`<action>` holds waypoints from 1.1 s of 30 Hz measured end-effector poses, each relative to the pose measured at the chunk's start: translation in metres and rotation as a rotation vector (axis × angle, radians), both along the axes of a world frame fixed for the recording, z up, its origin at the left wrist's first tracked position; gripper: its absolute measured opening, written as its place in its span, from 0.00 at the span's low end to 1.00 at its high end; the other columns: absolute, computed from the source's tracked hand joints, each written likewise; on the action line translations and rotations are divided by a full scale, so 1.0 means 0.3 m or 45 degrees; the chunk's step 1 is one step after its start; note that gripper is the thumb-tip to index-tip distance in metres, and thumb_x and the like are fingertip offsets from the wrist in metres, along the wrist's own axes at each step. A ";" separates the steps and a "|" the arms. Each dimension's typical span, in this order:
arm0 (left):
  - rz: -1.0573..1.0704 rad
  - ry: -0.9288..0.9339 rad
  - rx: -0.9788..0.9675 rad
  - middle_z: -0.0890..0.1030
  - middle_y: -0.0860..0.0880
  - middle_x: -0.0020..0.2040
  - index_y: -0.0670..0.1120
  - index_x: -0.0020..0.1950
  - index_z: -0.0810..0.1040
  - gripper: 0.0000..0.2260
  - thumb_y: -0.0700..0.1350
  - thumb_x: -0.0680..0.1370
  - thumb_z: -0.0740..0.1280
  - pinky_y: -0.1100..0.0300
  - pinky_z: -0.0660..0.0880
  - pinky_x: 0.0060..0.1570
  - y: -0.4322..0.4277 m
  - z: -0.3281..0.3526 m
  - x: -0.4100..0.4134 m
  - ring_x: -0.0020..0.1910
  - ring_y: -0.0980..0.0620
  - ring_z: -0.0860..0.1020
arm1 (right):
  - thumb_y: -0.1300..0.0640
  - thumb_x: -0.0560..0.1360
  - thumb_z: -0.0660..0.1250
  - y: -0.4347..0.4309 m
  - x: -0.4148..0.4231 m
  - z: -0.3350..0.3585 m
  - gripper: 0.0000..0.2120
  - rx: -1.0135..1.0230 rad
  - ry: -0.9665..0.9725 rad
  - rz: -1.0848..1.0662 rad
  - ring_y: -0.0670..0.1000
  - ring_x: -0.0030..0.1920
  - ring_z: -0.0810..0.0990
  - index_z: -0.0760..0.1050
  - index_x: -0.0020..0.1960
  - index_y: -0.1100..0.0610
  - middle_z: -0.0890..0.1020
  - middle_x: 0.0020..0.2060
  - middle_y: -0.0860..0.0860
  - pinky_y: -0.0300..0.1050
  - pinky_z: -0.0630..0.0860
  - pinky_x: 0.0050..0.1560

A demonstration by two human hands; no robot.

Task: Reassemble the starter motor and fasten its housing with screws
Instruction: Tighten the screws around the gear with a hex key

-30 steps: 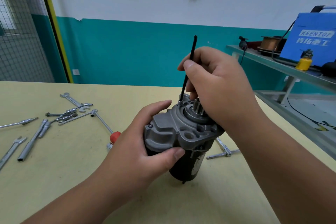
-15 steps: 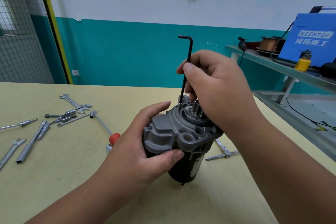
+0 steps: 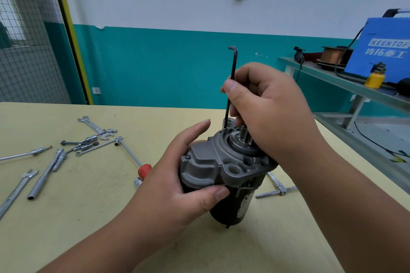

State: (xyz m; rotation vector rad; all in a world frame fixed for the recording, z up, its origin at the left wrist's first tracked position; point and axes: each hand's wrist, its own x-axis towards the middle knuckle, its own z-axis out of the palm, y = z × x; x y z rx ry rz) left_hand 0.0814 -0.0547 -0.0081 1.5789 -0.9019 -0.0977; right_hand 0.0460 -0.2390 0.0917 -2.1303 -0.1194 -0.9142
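The starter motor (image 3: 224, 168) stands upright on the yellow table (image 3: 88, 206), grey cast housing on top and black body below. My left hand (image 3: 177, 186) grips the housing from the left, thumb on its front edge. My right hand (image 3: 266, 108) pinches a black hex key (image 3: 231, 86) between thumb and fingers. The key stands nearly upright, its lower tip in a screw hole at the housing's far rim, its short bent end pointing left at the top. The pinion gear (image 3: 245, 131) shows under my right hand.
Wrenches and socket extensions (image 3: 66, 150) lie scattered on the table's left. A T-handle with a red grip (image 3: 144, 169) lies behind my left hand. Another socket bar (image 3: 277, 190) lies right of the motor. A blue welder (image 3: 381, 49) sits on a side bench.
The hex key has turned in my right fingers: its short bent end, first hidden end-on, now points left. Both hands and the motor have stayed in place.
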 end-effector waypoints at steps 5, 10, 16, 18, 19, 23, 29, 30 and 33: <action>0.007 -0.004 0.036 0.84 0.61 0.64 0.76 0.73 0.65 0.38 0.56 0.69 0.80 0.74 0.72 0.60 0.006 0.003 0.001 0.63 0.59 0.83 | 0.54 0.82 0.65 0.004 -0.003 0.003 0.08 0.036 0.017 0.006 0.54 0.34 0.81 0.82 0.46 0.50 0.83 0.34 0.50 0.59 0.80 0.41; 0.016 -0.014 0.029 0.83 0.63 0.64 0.75 0.72 0.67 0.36 0.51 0.71 0.80 0.73 0.73 0.60 0.001 -0.002 0.003 0.63 0.60 0.82 | 0.54 0.81 0.67 0.004 0.001 0.004 0.08 0.010 -0.002 0.001 0.55 0.34 0.80 0.79 0.44 0.54 0.81 0.35 0.54 0.56 0.79 0.40; 0.018 -0.031 0.021 0.83 0.63 0.64 0.74 0.72 0.68 0.36 0.53 0.70 0.79 0.72 0.74 0.60 0.002 0.003 -0.003 0.63 0.59 0.83 | 0.51 0.80 0.71 0.005 0.000 0.003 0.11 -0.058 -0.042 -0.047 0.44 0.31 0.75 0.78 0.40 0.53 0.79 0.31 0.46 0.38 0.70 0.33; 0.029 -0.036 0.022 0.83 0.63 0.64 0.74 0.72 0.68 0.36 0.53 0.70 0.79 0.72 0.75 0.60 0.002 0.000 -0.003 0.63 0.59 0.83 | 0.51 0.81 0.71 0.004 0.001 0.000 0.10 -0.078 -0.043 -0.045 0.48 0.34 0.79 0.81 0.43 0.54 0.81 0.33 0.50 0.47 0.74 0.37; 0.031 -0.037 0.025 0.83 0.63 0.64 0.74 0.72 0.68 0.35 0.53 0.70 0.79 0.72 0.75 0.60 0.001 -0.001 -0.004 0.63 0.59 0.83 | 0.52 0.81 0.70 0.004 0.001 -0.002 0.10 -0.080 -0.039 -0.042 0.51 0.36 0.80 0.82 0.44 0.55 0.82 0.34 0.52 0.51 0.75 0.39; 0.034 -0.036 0.025 0.83 0.62 0.64 0.75 0.71 0.68 0.36 0.56 0.69 0.79 0.73 0.73 0.60 0.001 0.003 -0.004 0.63 0.59 0.83 | 0.54 0.83 0.66 -0.001 -0.003 0.002 0.10 -0.011 -0.004 0.000 0.49 0.36 0.82 0.83 0.45 0.47 0.84 0.37 0.46 0.51 0.78 0.42; 0.013 -0.016 -0.018 0.84 0.60 0.64 0.74 0.70 0.70 0.35 0.55 0.68 0.80 0.72 0.75 0.60 -0.003 -0.002 -0.004 0.63 0.57 0.83 | 0.54 0.81 0.69 -0.001 0.002 -0.001 0.05 0.017 -0.006 0.009 0.50 0.38 0.83 0.81 0.47 0.50 0.84 0.37 0.48 0.55 0.81 0.45; 0.008 -0.014 -0.023 0.84 0.60 0.64 0.74 0.70 0.70 0.35 0.54 0.68 0.80 0.72 0.75 0.60 -0.004 -0.001 -0.004 0.63 0.57 0.83 | 0.53 0.80 0.71 0.000 0.003 -0.002 0.05 0.018 -0.009 -0.006 0.49 0.38 0.82 0.80 0.46 0.51 0.84 0.37 0.49 0.55 0.81 0.44; 0.012 -0.021 -0.031 0.83 0.61 0.64 0.74 0.71 0.70 0.35 0.54 0.69 0.80 0.72 0.74 0.60 -0.007 0.001 -0.003 0.63 0.58 0.83 | 0.50 0.79 0.73 0.003 0.003 -0.002 0.10 -0.005 -0.035 -0.071 0.48 0.35 0.79 0.78 0.43 0.54 0.82 0.36 0.49 0.48 0.77 0.39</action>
